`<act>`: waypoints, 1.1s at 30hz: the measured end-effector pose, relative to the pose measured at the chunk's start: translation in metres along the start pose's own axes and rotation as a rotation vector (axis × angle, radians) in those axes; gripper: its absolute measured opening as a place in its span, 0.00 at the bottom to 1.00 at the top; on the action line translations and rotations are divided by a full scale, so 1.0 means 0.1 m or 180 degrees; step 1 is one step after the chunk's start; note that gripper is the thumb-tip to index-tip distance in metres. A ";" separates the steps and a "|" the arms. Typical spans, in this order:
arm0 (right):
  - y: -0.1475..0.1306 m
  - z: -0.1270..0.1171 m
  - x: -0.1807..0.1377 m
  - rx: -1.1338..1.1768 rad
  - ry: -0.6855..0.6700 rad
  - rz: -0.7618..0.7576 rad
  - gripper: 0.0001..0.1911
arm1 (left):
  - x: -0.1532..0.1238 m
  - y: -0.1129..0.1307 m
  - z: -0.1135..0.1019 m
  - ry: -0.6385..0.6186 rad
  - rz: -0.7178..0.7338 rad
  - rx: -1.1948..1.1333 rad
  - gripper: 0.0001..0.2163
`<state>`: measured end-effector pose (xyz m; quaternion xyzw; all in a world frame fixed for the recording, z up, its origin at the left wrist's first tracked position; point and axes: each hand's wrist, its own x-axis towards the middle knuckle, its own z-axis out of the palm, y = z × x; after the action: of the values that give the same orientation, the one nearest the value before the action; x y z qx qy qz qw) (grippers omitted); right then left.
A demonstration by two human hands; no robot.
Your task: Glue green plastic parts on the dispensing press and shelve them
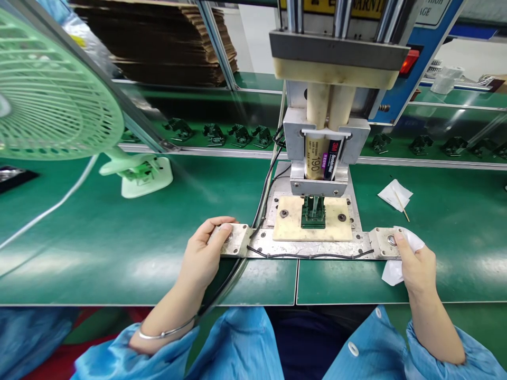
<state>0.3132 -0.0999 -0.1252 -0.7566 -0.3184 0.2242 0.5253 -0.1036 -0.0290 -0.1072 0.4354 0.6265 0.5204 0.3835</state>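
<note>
My left hand (206,253) rests on the left button block (234,240) of a metal base plate (309,248), thumb on the round button, fingers curled over its edge. My right hand (414,264) holds a crumpled white tissue (392,272) and presses a fingertip on the right button (391,240). Between them a small green part (312,214) sits in a cream fixture (340,224). Above it hangs a dispensing press with a twin adhesive cartridge (322,155), its nozzle down on the part.
A pale green fan (51,89) stands at the left on the green bench mat (99,248). Black cables (263,195) run from the machine past my left hand. A white wipe with a stick (396,195) lies at the right. Several dark parts (237,134) line the conveyor behind.
</note>
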 end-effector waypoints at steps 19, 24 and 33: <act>-0.01 0.01 -0.01 0.0027 0.0055 0.0062 0.33 | -0.01 0.06 0.02 0.0068 -0.0011 0.0057 0.20; -0.03 0.01 -0.01 0.0017 0.0058 0.0029 0.33 | -0.03 0.10 0.04 0.0112 0.0010 0.0106 0.20; -0.07 0.01 -0.01 -0.0087 0.0080 0.0027 0.33 | -0.03 0.10 0.05 0.0150 0.0047 0.0182 0.21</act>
<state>0.3097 -0.0981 -0.1187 -0.7678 -0.3117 0.2125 0.5179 -0.0967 -0.0296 -0.0979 0.4384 0.6468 0.5152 0.3522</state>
